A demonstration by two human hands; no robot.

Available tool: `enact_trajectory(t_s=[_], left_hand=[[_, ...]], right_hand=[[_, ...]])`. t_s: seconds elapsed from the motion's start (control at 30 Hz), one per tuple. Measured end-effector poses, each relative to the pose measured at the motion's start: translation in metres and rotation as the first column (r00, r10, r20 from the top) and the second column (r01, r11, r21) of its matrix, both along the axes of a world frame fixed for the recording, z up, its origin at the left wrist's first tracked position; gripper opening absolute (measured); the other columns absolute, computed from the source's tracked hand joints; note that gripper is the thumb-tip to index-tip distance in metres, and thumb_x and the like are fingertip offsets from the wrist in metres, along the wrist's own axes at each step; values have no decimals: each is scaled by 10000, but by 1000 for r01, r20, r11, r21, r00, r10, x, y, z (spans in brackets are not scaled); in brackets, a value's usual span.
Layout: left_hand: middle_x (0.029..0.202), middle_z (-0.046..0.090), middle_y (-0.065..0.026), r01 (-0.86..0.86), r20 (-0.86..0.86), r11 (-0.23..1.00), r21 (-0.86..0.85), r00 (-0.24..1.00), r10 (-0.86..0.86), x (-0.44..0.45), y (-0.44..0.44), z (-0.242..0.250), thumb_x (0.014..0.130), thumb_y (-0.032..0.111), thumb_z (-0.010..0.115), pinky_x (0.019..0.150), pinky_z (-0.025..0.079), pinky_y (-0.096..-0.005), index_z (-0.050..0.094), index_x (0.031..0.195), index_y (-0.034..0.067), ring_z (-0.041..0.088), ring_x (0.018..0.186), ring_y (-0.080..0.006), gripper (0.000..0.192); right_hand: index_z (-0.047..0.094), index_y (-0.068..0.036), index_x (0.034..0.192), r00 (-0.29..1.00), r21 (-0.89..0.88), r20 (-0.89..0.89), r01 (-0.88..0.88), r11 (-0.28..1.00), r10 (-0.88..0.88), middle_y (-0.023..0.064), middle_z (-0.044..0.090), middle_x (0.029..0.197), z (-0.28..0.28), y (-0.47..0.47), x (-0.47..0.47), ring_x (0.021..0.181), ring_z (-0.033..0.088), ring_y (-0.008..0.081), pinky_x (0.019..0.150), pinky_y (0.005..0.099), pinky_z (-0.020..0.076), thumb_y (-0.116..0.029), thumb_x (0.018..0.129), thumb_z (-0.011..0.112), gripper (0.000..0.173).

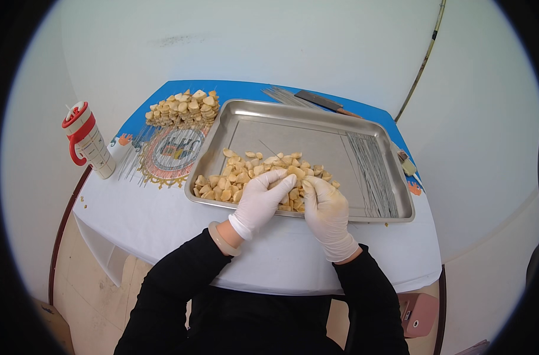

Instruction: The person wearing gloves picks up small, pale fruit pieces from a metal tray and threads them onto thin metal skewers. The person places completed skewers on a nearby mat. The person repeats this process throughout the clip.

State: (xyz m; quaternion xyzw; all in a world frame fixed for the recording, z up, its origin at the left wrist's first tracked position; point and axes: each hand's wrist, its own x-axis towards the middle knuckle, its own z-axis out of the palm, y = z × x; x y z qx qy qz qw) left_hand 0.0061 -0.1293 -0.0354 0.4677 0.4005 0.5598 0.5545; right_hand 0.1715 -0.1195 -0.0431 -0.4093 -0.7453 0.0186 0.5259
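Observation:
Both hands wear thin white gloves and meet over the near side of a metal tray (296, 107). My left hand (262, 199) pinches a pale yellow food piece (295, 172) and a thin metal skewer (269, 147) seems to run out from its fingers, up and to the left. My right hand (326, 208) has its fingertips closed at the right end of that piece; what exactly they grip is hidden. Under and around the hands lies a heap of loose yellow pieces (216, 181). A bundle of thin metal skewers (372, 175) lies along the tray's right side.
Stacked skewers loaded with pieces (183, 108) lie left of the tray. A white tumbler with a red lid and handle (90, 140) stands at the table's left edge. Behind the tray are a cleaver (318, 100) and more skewers (283, 95). A pink bin (420, 314) is below right.

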Motion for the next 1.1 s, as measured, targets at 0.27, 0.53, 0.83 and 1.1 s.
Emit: enact_trajectory(t_s=[0.27,0.53,0.83,1.1], left_hand=[[954,657,43,99,-5,995,13,995,-99,-2,5,-2,1029,230,650,694,465,-202,638,1333,-12,545,787,-36,389],[1338,594,-105,145,403,989,-26,907,-122,-8,14,-6,1032,39,509,858,500,-237,427,1457,0,582,1060,-118,434],[1371,606,-97,-17,230,999,37,973,8,-3,8,5,1075,88,546,1017,526,-257,454,1466,-4,630,1181,-136,412],[1325,620,-45,-109,240,994,21,966,100,-9,13,-2,1069,198,603,990,522,-237,500,1454,46,622,1151,-104,427]], right_hand=[[711,-45,1069,999,-7,-35,-10,1000,10,138,703,853,-2,3,1,777,691,323,692,393,539,-142,988,663,135],[707,-22,1045,992,-152,-122,22,988,-41,150,706,869,-4,14,13,772,684,328,702,393,538,-145,1000,647,144],[714,-38,1037,989,-205,-138,19,979,-48,137,704,849,-2,15,14,750,683,321,687,385,536,-141,987,656,129],[732,-11,1100,995,-93,-83,53,994,-61,79,697,803,-3,13,13,683,637,159,639,289,507,-104,986,669,160]])
